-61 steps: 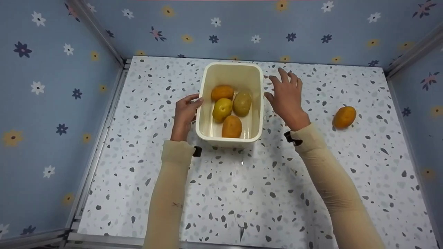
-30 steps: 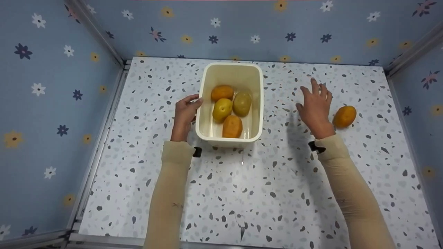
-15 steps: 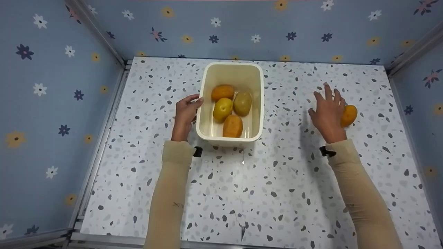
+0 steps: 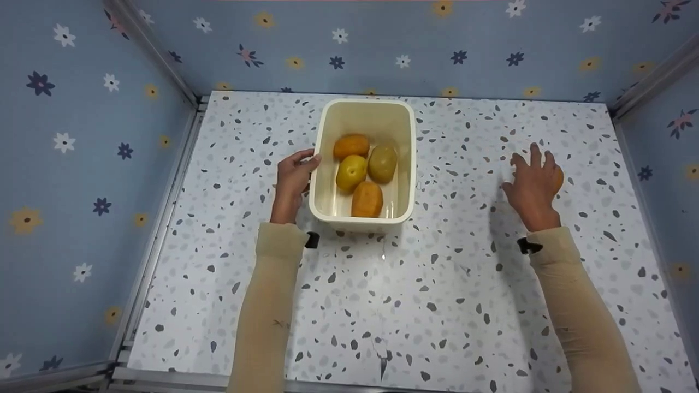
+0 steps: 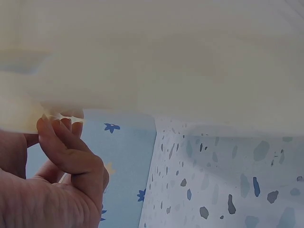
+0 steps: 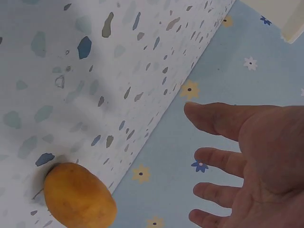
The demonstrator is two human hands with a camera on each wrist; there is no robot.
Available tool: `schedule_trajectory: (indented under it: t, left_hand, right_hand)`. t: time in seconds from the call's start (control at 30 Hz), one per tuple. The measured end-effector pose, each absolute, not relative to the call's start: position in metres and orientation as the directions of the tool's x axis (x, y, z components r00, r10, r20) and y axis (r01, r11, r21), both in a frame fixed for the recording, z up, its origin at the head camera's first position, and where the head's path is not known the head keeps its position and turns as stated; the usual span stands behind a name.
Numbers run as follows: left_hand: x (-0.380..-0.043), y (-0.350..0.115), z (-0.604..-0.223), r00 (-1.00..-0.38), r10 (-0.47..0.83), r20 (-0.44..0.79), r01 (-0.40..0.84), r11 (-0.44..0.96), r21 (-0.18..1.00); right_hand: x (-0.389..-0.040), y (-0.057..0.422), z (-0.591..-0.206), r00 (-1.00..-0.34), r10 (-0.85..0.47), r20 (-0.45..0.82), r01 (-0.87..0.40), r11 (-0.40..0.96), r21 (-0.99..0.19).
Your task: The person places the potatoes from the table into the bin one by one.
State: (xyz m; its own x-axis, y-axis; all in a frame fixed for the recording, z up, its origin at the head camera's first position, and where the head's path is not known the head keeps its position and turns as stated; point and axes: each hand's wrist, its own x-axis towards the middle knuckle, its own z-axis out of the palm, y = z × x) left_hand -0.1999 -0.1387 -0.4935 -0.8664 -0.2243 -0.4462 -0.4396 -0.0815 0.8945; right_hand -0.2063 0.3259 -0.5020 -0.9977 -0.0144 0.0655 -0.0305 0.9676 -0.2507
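My left hand (image 4: 294,177) grips the left side of a cream plastic bin (image 4: 363,220), its thumb at the rim; in the left wrist view the curled fingers (image 5: 71,156) meet the bin's edge. Inside the bin lie two orange mangoes (image 4: 367,200), a yellow fruit (image 4: 351,173) with a small dimple, and a greenish-yellow fruit (image 4: 383,164). On the right, my right hand (image 4: 531,188) is spread over another orange mango (image 4: 558,179), mostly hidden beneath it in the head view. The right wrist view shows this mango (image 6: 80,195) on the table, apart from the outstretched fingers.
The white speckled table (image 4: 437,305) carries the bin near its back middle. Blue flowered panels (image 4: 371,49) stand along the back and both sides, with a metal frame (image 4: 158,218) at the left edge.
My right hand has moved from beside the bin rightward and slightly toward me, until it covers most of the lone mango. The left hand and the bin stay where they were.
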Motion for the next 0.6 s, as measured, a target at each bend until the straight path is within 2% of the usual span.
schedule_trajectory:
  t: [0.23, 0.6]
  left_hand:
    - [-0.198, -0.139, -0.493, -0.876, -0.218, -0.430, -0.420, -0.092, 0.903]
    - [-0.199, -0.140, -0.494, -0.870, -0.225, -0.439, -0.431, -0.085, 0.898]
  right_hand:
    - [-0.204, 0.336, -0.507, -0.999, -0.004, 0.038, -0.014, 0.961, -0.277]
    - [-0.208, 0.354, -0.514, -0.995, 0.068, -0.080, 0.086, 0.962, -0.260]
